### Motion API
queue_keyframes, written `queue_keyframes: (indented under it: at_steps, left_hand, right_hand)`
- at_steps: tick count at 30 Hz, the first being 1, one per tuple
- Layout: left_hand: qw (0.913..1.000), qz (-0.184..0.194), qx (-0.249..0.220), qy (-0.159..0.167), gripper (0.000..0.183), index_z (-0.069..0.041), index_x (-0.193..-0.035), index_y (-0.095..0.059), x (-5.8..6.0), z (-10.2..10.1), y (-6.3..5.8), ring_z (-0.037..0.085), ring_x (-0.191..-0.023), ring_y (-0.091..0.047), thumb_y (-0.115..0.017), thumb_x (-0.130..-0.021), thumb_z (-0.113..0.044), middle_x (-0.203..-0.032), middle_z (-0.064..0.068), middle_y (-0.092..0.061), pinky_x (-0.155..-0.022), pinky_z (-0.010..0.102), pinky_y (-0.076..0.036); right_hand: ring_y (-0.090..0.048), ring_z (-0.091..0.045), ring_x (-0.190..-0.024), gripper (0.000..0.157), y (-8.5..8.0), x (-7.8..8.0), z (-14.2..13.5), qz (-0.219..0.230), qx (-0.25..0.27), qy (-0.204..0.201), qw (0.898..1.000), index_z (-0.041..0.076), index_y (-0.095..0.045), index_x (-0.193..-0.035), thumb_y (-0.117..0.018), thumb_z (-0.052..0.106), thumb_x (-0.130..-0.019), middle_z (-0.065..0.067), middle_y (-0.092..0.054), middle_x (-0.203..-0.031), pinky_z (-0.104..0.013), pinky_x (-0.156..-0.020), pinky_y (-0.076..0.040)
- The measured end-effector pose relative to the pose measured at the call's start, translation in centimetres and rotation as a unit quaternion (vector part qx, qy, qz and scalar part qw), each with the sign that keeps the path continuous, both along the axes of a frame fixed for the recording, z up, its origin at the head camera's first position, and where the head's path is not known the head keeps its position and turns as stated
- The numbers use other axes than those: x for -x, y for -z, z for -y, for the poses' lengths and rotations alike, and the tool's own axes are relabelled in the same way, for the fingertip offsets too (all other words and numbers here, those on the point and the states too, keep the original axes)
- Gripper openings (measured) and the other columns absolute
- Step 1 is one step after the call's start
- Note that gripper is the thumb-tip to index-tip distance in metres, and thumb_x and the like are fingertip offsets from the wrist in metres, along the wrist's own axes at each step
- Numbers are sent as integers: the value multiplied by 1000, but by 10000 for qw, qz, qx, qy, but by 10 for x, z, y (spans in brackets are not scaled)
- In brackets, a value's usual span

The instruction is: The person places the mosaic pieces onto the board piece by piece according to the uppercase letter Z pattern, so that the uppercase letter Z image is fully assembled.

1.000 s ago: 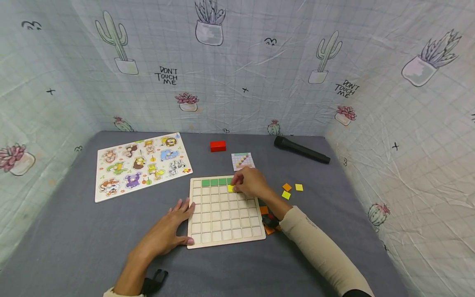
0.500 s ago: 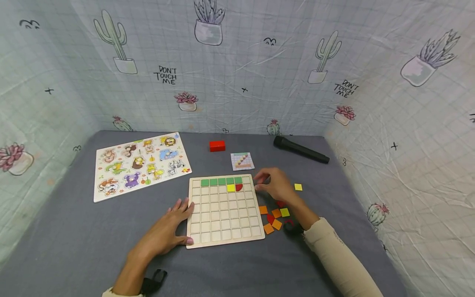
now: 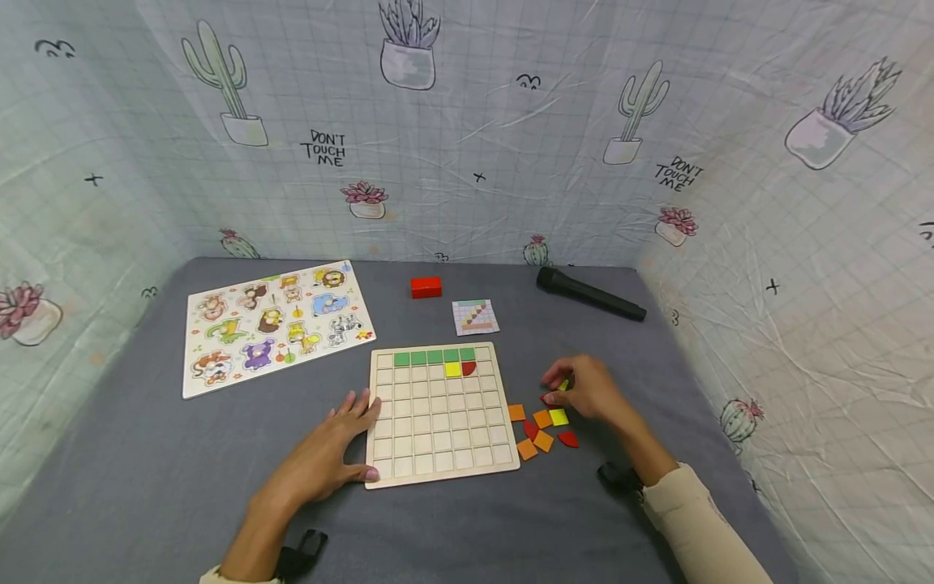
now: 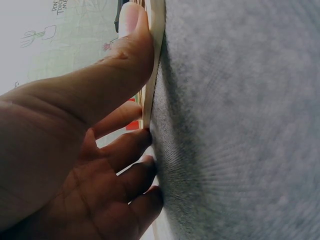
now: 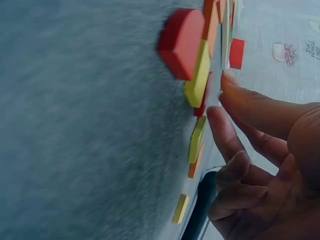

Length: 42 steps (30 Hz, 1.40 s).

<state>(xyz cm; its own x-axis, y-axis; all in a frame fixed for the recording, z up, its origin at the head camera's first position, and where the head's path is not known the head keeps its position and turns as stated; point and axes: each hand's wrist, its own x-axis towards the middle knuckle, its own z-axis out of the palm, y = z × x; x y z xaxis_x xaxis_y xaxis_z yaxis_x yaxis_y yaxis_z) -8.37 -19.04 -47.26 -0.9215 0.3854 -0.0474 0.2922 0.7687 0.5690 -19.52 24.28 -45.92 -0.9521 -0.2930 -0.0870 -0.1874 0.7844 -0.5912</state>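
A wooden grid board [image 3: 441, 422] lies in the middle. Along its top row runs a line of green squares [image 3: 434, 357], with a yellow square [image 3: 452, 369] and a red quarter-circle piece [image 3: 469, 369] just below. My left hand [image 3: 336, 446] rests at the board's left edge, thumb on the near corner, fingers spread along the side. Right of the board, my right hand [image 3: 591, 389] hovers over loose tiles, thumb and forefinger apart with no piece between them in the right wrist view. Near it lie a yellow tile [image 3: 558, 417], a red quarter-circle tile [image 3: 568, 439] and several orange squares [image 3: 542, 419].
A small pattern card [image 3: 475, 317] lies behind the board, and a red block [image 3: 426, 287] sits farther back. An animal puzzle board [image 3: 306, 292] occupies the back left. At the back right is a black microphone [image 3: 591, 294]. Printed cloth walls enclose the grey table.
My right hand has left the board's upper part and moved right and nearer, over the loose tiles. The red quarter-circle it had covered now shows beside the yellow square. My left hand stays put.
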Motion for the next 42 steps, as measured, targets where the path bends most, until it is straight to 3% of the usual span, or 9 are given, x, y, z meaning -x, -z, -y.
queue_keyframes:
  at_steps: [10, 20, 28, 32, 42]
  left_hand:
    - [10000, -20, 9, 40, 106, 0, -162, -40, 0, 0, -2, 53, -160, -22, -94, -76, -32, -171, 27, -30, -124, 72, -28]
    - [10000, -67, -17, 38, 106, 0, -162, -41, -1, 1, -2, 54, -159, -23, -94, -76, -31, -171, 28, -30, -124, 72, -28]
    - [10000, -40, -36, 31, 106, -1, -162, -40, -2, 0, -2, 53, -160, -23, -93, -76, -31, -171, 27, -30, -125, 72, -28]
    - [10000, -56, -39, 25, 106, 0, -163, -40, -3, 0, -2, 53, -160, -22, -93, -77, -30, -172, 27, -29, -125, 72, -27]
    - [10000, -13, -12, 25, 106, -1, -163, -39, -1, 0, -1, 53, -160, -22, -93, -77, -31, -172, 27, -28, -125, 71, -27]
  right_hand:
    - [-60, -11, -73, 13, 0, -7, 1, 100, -438, -86, 9990, 17, -79, -89, -91, 16, -84, 5, -71, -81, -30, -72, -50]
    - [-56, -15, -68, 10, -10, -7, 14, 0, -109, -346, 9993, 18, -77, -93, -86, 13, -90, 2, -64, -77, -28, -62, -47]
    - [-55, -18, -65, 13, -13, -5, 47, -68, 537, -603, 9967, 12, -72, -102, -81, 14, -95, -1, -66, -81, -28, -58, -46]
    - [-56, -20, -66, 12, -14, -4, 68, 10, 739, -615, 9954, 15, -73, -102, -82, 16, -94, 0, -67, -83, -27, -56, -46]
    - [-60, -15, -73, 16, -8, 2, 119, 99, 348, -553, 9978, 22, -71, -91, -87, 23, -91, 5, -67, -81, -29, -64, -45]
